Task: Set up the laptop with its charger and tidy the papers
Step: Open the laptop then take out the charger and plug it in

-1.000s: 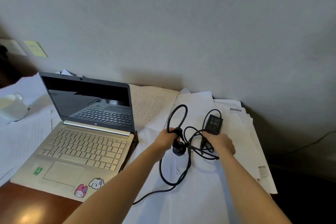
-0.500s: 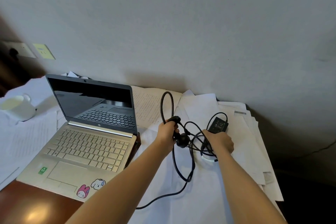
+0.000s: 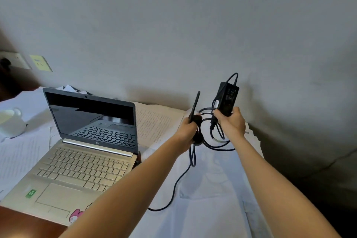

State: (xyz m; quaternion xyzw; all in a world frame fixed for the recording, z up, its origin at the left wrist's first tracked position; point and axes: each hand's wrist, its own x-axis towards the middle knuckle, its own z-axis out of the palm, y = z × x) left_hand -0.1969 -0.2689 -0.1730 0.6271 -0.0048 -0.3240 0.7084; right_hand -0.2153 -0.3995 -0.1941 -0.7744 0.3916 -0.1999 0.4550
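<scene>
While aloft, charger (image 3: pixel 227 98) in right hand (image 3: pixel 230 124)

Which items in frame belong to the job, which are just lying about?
Job: open laptop; charger brick in right hand; charger cable gripped by left hand; loose papers.
Lying about: white mug left of the laptop; wall sockets, possibly needed later.
</scene>
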